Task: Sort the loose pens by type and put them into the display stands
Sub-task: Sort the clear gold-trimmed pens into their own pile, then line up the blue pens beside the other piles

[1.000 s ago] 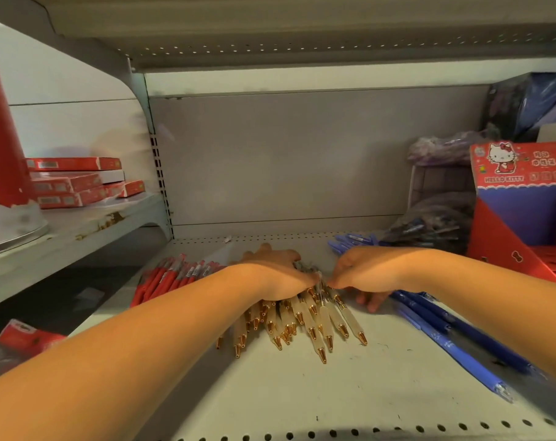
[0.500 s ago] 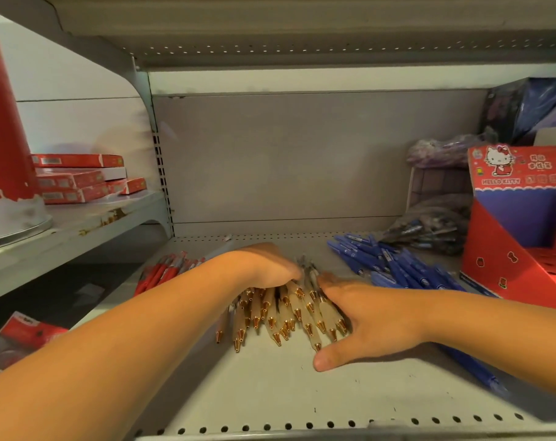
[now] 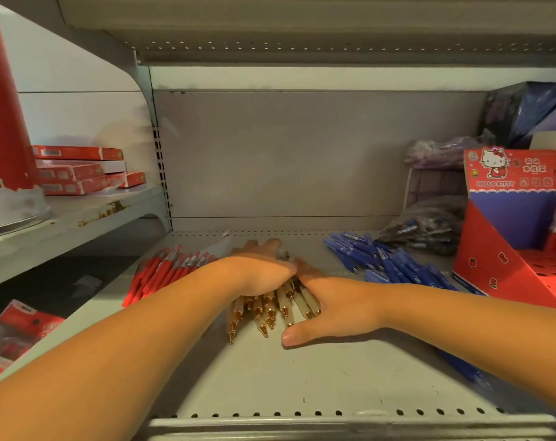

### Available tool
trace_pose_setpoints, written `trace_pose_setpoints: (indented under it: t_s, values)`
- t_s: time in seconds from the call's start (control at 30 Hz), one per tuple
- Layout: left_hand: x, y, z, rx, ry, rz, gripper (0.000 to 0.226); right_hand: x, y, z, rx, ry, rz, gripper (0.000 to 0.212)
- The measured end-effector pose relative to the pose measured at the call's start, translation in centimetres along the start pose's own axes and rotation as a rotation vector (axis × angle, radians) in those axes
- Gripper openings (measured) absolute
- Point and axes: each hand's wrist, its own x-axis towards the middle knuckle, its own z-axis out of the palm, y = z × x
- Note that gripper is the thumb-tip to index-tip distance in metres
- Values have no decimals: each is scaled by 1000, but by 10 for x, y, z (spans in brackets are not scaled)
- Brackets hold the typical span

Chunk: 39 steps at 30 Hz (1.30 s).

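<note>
As left hand (image 3: 264, 272) and right hand (image 3: 337, 305) press inward flat-fingered, gold-tipped pens (image 3: 283, 302) have bunched tighter.

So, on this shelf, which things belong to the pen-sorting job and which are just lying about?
Job: gold-tipped pens, bunched between left hand and right hand; red pens; blue pens; Hello Kitty display stand.
Lying about: stacked red boxes on the side shelf; purple bag at the back; red packets lower left.
</note>
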Motion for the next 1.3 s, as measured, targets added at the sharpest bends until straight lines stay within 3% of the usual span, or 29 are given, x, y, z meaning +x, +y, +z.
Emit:
trace_pose_setpoints:
  t_s: [0.2,0.4,0.63,0.87,1.07,1.17,1.3]
  values:
    - [12,-20,4,185,-163,12,58,-7,9,-9,105,-6,34,85]
    - [8,-22,0,166,-133,41,61,-4,12,-18,214,126,113,68]
    - [6,-16,0,32,-68,91,54,2,9,-19,402,119,201,92]
    - [8,-17,3,96,-108,162,50,-1,6,-19,487,9,229,61]
    - [4,-11,-2,38,57,212,43,-28,6,-44,253,187,282,53]
    - [-6,9,-1,104,125,259,32,-56,9,-60,61,264,321,34]
    - [-17,44,8,164,79,442,36,-92,26,-68,-157,248,442,18]
